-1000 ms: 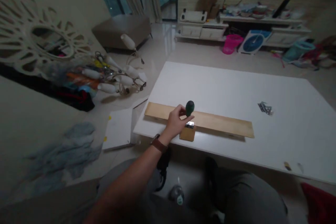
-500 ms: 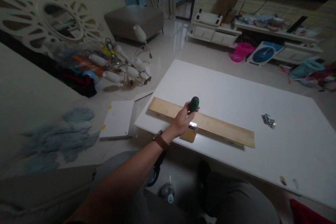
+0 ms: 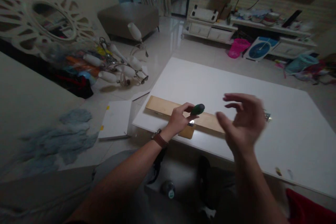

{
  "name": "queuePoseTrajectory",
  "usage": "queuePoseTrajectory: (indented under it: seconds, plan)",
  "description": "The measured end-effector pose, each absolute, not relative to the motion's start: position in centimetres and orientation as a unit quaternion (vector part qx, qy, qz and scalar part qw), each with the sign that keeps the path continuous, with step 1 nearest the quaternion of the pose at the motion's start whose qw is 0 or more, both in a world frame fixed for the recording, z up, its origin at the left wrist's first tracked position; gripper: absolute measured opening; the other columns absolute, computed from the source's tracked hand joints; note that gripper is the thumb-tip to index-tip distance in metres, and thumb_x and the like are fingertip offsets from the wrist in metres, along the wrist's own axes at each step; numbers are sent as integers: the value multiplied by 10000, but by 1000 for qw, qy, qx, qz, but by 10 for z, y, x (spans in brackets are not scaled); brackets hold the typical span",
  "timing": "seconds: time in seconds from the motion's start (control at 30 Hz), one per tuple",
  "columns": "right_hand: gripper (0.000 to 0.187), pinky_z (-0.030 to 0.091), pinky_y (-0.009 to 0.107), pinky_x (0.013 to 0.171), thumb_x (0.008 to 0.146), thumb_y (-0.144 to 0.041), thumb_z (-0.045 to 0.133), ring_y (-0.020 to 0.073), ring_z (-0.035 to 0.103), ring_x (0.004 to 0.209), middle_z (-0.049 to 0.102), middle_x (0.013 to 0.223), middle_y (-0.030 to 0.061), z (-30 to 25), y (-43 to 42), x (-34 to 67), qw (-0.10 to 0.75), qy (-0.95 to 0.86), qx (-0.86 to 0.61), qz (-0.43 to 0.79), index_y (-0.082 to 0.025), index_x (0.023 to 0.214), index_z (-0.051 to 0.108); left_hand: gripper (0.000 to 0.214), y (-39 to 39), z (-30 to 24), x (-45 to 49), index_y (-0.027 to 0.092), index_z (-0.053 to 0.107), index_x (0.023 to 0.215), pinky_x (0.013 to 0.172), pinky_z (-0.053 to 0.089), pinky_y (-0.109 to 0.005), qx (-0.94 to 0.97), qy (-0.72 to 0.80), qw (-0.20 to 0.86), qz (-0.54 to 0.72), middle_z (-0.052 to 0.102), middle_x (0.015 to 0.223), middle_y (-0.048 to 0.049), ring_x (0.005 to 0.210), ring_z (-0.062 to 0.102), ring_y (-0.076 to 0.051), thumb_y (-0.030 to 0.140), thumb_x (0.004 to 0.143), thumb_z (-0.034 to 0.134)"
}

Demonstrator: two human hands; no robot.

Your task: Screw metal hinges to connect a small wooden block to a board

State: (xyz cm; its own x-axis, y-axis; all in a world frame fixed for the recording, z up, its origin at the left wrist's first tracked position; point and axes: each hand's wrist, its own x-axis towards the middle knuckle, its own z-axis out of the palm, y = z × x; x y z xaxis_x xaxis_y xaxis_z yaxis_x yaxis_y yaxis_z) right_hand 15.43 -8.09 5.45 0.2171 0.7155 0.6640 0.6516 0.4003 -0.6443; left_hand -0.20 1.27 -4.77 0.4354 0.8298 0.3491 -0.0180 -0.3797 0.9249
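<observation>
My left hand [image 3: 179, 119] grips the green handle of a screwdriver [image 3: 197, 109], tilted to the right over a long wooden strip [image 3: 162, 105] on the white table [image 3: 262, 87]. A small metal hinge [image 3: 191, 123] joins the strip to a little wooden block [image 3: 187, 132] at the table's near edge, right below the tool. My right hand [image 3: 243, 122] hovers raised over the strip's right part, blurred by motion, fingers loosely curled and apart, holding nothing.
A small pile of metal hinges [image 3: 267, 116] lies on the table to the right, partly behind my right hand. A white panel [image 3: 114, 123] and a white chandelier [image 3: 118, 66] lie on the floor at left. A bottle [image 3: 168, 189] stands between my knees.
My right hand has come up into view over the wooden strip. The screwdriver handle has tipped from upright toward the right in my left hand.
</observation>
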Motion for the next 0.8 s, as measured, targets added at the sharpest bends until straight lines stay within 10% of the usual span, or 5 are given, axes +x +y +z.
queuePoseTrajectory:
  seconds: [0.23, 0.53, 0.8]
  plan:
    - [305, 585, 358, 722, 859, -308, 798, 206, 706, 869, 717, 962, 18, -9, -58, 140, 527, -602, -592, 93, -247, 1121, 655, 207, 13, -46, -2, 188, 721, 1038, 878, 618, -332, 720, 267, 473, 432, 784, 1028, -38, 943, 731, -187, 100, 850, 726]
    - [305, 590, 349, 801, 911, -228, 730, 210, 725, 1019, 738, 1117, 46, -18, -61, 142, 553, -601, -562, 132, -260, 1202, 643, 390, 18, -48, -10, 193, 692, 1303, 1100, 579, -424, 716, 216, 509, 426, 749, 1316, -111, 1200, 726, -236, 130, 919, 682]
    - [391, 582, 353, 737, 759, -199, 669, 218, 699, 892, 737, 1044, 50, -37, -55, 148, 474, -598, -605, 228, -236, 1144, 614, 320, 21, -51, -6, 188, 734, 1191, 940, 619, -354, 716, 243, 476, 449, 775, 1124, -80, 1010, 739, -194, 144, 876, 776]
